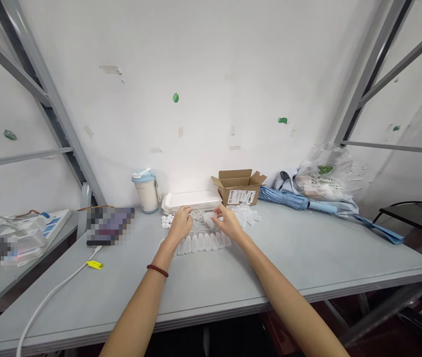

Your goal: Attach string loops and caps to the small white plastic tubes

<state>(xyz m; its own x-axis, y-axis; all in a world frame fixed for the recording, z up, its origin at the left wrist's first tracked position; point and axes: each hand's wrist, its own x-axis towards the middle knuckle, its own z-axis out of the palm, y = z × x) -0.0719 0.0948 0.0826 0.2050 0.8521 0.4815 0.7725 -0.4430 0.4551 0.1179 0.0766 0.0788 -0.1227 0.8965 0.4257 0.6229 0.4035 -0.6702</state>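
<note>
My left hand [182, 224] is closed, its fingers pinched together over the white parts; whatever lies between the fingertips is too small to make out. In my right hand [229, 221] a translucent white tab-like piece [208, 219] is gripped between thumb and fingers. Just below both hands runs a row of similar rounded translucent pieces [199, 243], lying side by side on the table. Small white bits [167, 221] are heaped left of my left hand. Thin white loops or cords [198, 215] lie between the hands. More translucent pieces [247, 216] are piled beyond my right hand.
Behind the hands stand a white tray [190, 198] and an open cardboard box [238, 187]. A lidded cup [146, 192] is at the back left, near a blurred dark device [111, 226] and white cable [60, 286]. Rightward lie a folded blue umbrella [285, 197] and plastic bag [324, 173].
</note>
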